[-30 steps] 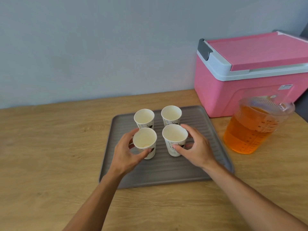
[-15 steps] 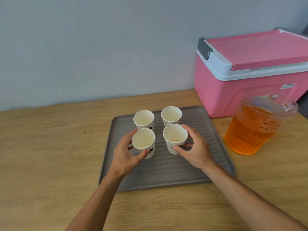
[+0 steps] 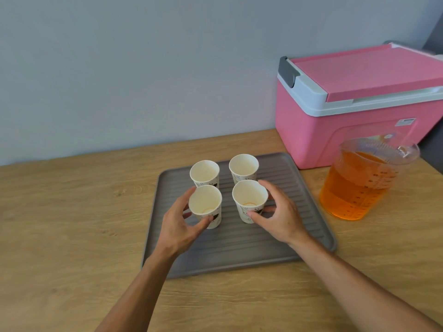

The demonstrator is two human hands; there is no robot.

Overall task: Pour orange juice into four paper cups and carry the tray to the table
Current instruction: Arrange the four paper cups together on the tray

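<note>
1. Pale grey wall (image 3: 119, 68) backs a wooden counter (image 3: 72, 224). A grey ribbed tray (image 3: 299, 236) lies flat on it, and a pink cooler (image 3: 347, 111) stands just beyond the tray's far right corner.
2. At the tray's middle, the far-left cup (image 3: 204, 172) and far-right cup (image 3: 243, 167) stand upright and untouched.
3. The left hand (image 3: 178, 226) curls thumb and fingers round the near-left cup (image 3: 205, 204). The right hand (image 3: 280, 219) grips the near-right cup (image 3: 249, 200) the same way.
4. These paper cups look light and thin-walled (a hard squeeze would likely dent them), so a gentle hold low on the wall suits them.
5. The juice pitcher (image 3: 359, 185), right of the tray, is over half full. It is probably heavy and sloshy, and I cannot make out its handle.
</note>
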